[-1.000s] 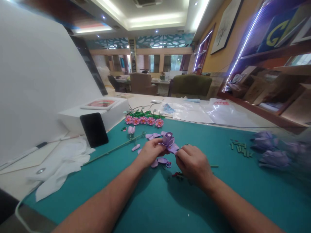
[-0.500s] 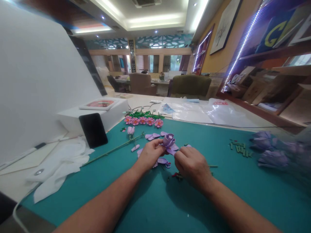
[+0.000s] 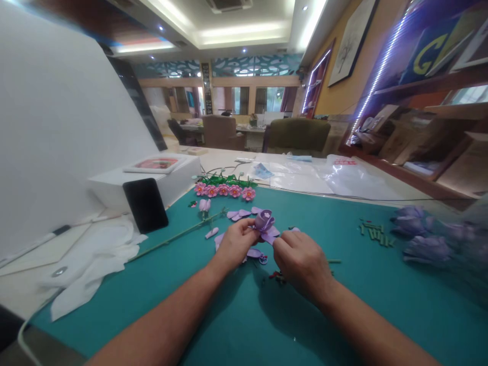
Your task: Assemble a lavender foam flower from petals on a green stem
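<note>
A small purple flower (image 3: 264, 223) made of plastic petals is held just above the teal mat (image 3: 343, 284). My left hand (image 3: 237, 241) pinches its base from the left, fingers closed. My right hand (image 3: 301, 262) is closed on a petal at the flower's lower right. Loose purple petals (image 3: 238, 214) lie on the mat behind and under my hands. A long green stem with a purple bud (image 3: 205, 205) lies to the left.
A row of pink flowers (image 3: 224, 190) with green leaves sits at the mat's far edge. Finished purple flowers (image 3: 423, 248) and short green pieces (image 3: 374, 232) lie at the right. A black phone (image 3: 145, 204) leans on a white box (image 3: 114, 185); white cloth (image 3: 95, 259) lies left.
The flower has turned slightly in my fingers and sits a little lower. Both hands stay in almost the same place.
</note>
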`<state>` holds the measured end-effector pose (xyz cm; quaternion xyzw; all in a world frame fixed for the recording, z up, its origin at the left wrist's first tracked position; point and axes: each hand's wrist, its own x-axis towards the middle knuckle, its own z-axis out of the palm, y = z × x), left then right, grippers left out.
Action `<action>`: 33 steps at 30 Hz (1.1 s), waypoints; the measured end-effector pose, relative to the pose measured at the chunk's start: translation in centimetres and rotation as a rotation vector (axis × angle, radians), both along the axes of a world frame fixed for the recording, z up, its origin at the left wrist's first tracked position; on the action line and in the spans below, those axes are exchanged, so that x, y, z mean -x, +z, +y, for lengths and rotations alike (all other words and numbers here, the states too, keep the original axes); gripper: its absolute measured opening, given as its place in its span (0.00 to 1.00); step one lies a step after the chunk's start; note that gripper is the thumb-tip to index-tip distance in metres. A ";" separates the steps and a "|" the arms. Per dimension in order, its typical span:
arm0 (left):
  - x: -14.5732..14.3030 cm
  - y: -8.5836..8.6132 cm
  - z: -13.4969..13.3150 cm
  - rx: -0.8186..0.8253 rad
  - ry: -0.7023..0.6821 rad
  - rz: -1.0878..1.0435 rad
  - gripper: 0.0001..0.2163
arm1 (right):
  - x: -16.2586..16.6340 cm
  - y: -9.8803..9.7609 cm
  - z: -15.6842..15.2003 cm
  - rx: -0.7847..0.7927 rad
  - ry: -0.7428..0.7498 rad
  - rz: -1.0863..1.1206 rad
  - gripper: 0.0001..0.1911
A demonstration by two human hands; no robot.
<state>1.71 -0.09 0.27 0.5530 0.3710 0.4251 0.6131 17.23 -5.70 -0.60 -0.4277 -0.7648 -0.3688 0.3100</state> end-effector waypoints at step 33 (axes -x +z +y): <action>-0.4 -0.4 -0.2 -0.061 0.043 -0.024 0.13 | -0.2 -0.5 0.1 0.070 0.001 0.027 0.15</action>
